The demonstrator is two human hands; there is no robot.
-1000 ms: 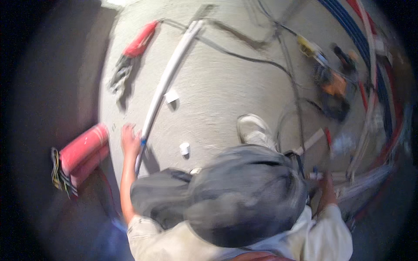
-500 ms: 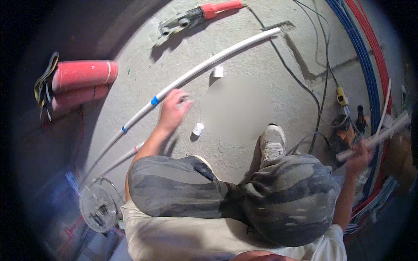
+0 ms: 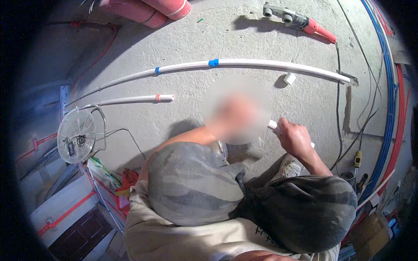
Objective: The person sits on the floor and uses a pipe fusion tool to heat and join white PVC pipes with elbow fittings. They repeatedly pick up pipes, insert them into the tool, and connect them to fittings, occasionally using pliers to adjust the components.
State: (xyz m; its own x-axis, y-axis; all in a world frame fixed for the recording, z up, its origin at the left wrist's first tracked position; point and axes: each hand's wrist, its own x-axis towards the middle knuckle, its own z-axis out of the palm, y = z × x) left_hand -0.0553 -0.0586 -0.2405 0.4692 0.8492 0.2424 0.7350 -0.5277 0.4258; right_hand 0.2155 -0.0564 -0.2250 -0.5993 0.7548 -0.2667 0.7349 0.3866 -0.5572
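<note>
One white pipe (image 3: 272, 125) juts leftward, clamped in right grip (image 3: 294, 138); left grip (image 3: 235, 111): can't tell.

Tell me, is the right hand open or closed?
Closed: the right hand is curled around a white pipe, whose end sticks out.

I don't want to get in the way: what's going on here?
A person's right hand grips a white pipe piece. The left hand is blurred, so whether it holds anything is unclear. On the floor ahead lie a long white pipe with blue bands, a white fitting on its near side, and a red-handled tool beyond.
</note>
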